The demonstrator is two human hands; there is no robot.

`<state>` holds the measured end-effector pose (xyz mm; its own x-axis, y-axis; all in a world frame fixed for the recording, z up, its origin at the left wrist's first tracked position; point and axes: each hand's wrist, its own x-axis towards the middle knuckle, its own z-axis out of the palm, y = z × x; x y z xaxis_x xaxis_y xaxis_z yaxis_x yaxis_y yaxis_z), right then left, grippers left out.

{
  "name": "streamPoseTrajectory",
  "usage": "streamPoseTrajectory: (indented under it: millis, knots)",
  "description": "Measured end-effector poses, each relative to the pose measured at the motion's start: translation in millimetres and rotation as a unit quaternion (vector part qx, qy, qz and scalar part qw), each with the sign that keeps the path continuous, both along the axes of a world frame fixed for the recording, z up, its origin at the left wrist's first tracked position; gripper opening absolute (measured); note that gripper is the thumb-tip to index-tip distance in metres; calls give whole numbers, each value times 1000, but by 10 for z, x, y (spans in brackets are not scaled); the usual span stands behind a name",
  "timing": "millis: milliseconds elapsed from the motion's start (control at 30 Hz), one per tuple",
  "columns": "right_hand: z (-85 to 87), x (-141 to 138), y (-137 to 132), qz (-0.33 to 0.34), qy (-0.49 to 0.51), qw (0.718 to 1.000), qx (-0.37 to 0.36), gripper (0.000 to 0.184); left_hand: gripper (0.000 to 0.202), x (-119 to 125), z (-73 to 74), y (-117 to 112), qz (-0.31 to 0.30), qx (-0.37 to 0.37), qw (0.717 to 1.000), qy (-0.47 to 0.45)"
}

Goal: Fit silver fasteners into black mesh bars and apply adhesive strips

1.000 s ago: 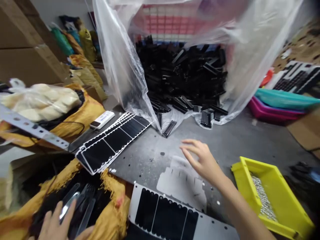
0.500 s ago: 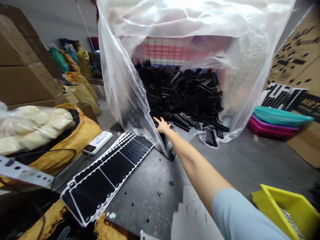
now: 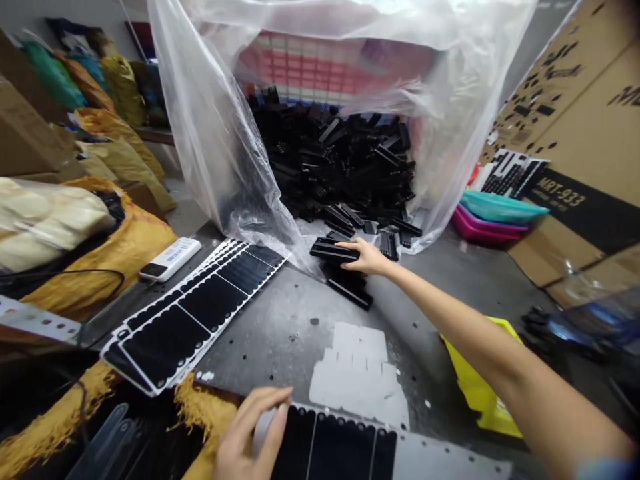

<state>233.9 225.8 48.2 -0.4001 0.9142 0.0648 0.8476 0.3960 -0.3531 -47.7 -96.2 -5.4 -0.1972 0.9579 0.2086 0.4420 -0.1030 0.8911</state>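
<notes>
A grey perforated work table (image 3: 295,347) runs under a clear plastic bag (image 3: 210,133) slumped open around a heap of black plastic combs (image 3: 330,153). A white remote (image 3: 167,259) and long sheets of black adhesive pads (image 3: 200,307) lie to the left, and a yellow bin (image 3: 480,380) sits partly behind the right arm. The right hand (image 3: 367,258) reaches to the foot of the heap, its fingers (image 3: 350,248) laid along a small black stack (image 3: 333,252) on the table; whether they grip it is unclear. The left hand (image 3: 250,433), nearest the camera, curls narrowly around the pale end of a pad sheet (image 3: 345,447), its hold also unclear.
</notes>
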Motion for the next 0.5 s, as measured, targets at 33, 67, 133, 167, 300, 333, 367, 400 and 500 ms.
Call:
streamPoseTrajectory:
  millis: [33,67,133,167,300,333,367,400,500]
  knots:
    - [45,135,-212,16,9,1000,-12,67,23,85,11,99,-27,-6,1000,1]
    - [80,250,-443,33,17,999,-26,68,24,179,13,206,-59,-5,998,-1]
    - [112,414,-943,63,34,996,-45,67,46,382,-9,423,-87,8,996,-7]
    - [102,461,-1200,75,40,995,-45,67,68,480,-30,519,-89,31,996,-11]
    - [-128,488,-2137,109,17,993,52,68,110,700,-128,699,-194,50,980,11]
    - [-224,478,-2317,114,11,991,74,68,102,694,-144,687,-223,48,973,26]
    - [-325,472,-2464,117,9,989,86,68,90,667,-155,661,-248,45,967,42]
    - [-424,472,-2574,116,6,989,89,68,78,624,-162,627,-266,41,961,57]
    - [-633,510,-2687,98,-12,993,72,73,56,487,-155,560,-288,34,953,92]
